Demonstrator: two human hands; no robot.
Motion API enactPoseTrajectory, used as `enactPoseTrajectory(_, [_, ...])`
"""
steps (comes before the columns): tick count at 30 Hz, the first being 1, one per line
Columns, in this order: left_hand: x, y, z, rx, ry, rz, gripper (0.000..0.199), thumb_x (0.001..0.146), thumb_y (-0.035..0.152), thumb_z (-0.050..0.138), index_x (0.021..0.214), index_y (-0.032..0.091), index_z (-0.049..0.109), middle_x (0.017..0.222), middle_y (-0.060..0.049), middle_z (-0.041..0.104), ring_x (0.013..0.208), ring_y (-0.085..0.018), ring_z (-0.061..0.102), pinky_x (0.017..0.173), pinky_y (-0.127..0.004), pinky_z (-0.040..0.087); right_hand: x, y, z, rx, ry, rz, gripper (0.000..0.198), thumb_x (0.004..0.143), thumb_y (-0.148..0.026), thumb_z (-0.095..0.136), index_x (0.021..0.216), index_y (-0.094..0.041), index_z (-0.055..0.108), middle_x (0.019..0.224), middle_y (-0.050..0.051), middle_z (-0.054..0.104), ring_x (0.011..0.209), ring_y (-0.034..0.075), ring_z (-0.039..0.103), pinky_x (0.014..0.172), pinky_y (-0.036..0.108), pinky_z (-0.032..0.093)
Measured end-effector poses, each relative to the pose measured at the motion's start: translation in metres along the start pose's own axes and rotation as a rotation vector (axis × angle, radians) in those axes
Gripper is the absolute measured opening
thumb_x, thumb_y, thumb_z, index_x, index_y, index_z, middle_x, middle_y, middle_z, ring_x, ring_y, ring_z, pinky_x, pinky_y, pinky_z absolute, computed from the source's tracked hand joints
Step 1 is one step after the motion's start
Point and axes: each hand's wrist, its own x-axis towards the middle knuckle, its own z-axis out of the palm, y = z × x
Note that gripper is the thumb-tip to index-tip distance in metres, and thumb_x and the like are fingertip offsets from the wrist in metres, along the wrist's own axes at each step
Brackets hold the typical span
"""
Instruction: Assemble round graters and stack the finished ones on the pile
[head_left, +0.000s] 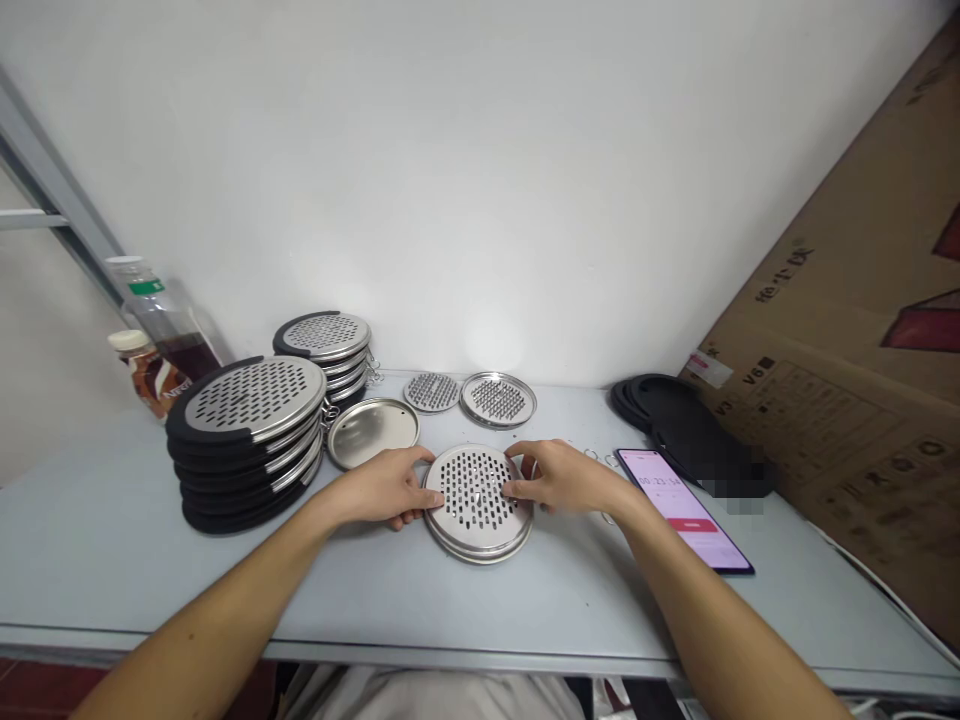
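A round metal grater disc [480,487] with slotted holes lies over a shallow round metal base [484,557] near the middle of the table. My left hand [386,487] grips its left rim, thumb on top and the other fingers curled at the side. On the opposite rim, my right hand [559,475] holds it the same way, with a fingertip resting on the perforated face. Behind my left hand is a plain round metal lid [375,434]. Farther back lie a loose grater plate [432,391] and a rimmed grater disc [499,400].
Two stacks of black-edged graters, a near stack [251,430] and a far stack [322,340], stand left beside bottles [169,320]. On the right are a phone [682,505] showing a timer, black covers [675,410], small metal rings [600,456] and a large cardboard box [840,340].
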Motion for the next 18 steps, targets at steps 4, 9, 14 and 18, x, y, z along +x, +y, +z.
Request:
enactPoseTrajectory(4, [0.0000,-0.0010,-0.0010,-0.008,0.004,0.001,0.072,0.074,0.041,0.073,0.133,0.011,0.044,0.068,0.000,0.062,0.060,-0.018,0.062,0.046,-0.025,0.052,-0.0013,-0.0039,0.0008,0.001,0.006,0.010,0.044,0.079,-0.045,0.068,0.114,-0.019,0.060,0.087,0.004,0.072,0.049,0.013,0.063,0.050,0.024,0.043])
enactPoseTrajectory(9, [-0.0004,0.0003,-0.0026,-0.018,-0.017,-0.007,0.075,0.072,0.041,0.075,0.134,0.011,0.045,0.069,0.000,0.062,0.059,-0.017,0.060,0.046,-0.024,0.051,-0.0035,-0.0042,-0.0014,0.046,-0.052,0.010,0.050,0.073,-0.043,0.075,0.114,-0.019,0.060,0.080,0.003,0.071,0.055,0.016,0.066,0.051,0.024,0.046])
enactPoseTrajectory(14, [-0.0016,0.0028,-0.0026,-0.011,-0.008,0.010,0.071,0.074,0.044,0.074,0.132,0.012,0.048,0.070,-0.001,0.064,0.057,-0.016,0.060,0.046,-0.024,0.050,-0.0050,-0.0009,-0.0033,0.213,-0.063,0.103,0.069,0.072,-0.045,0.077,0.130,-0.021,0.049,0.117,0.013,0.064,0.056,0.014,0.068,0.047,0.024,0.051])
enactPoseTrajectory(18, [-0.0017,0.0026,-0.0012,-0.002,-0.005,0.010,0.070,0.072,0.044,0.075,0.130,0.013,0.050,0.069,0.000,0.063,0.056,-0.017,0.061,0.046,-0.025,0.050,-0.0041,0.0018,-0.0030,0.241,-0.085,0.087,0.065,0.072,-0.047,0.076,0.126,-0.020,0.052,0.114,0.011,0.064,0.059,0.015,0.069,0.051,0.025,0.054])
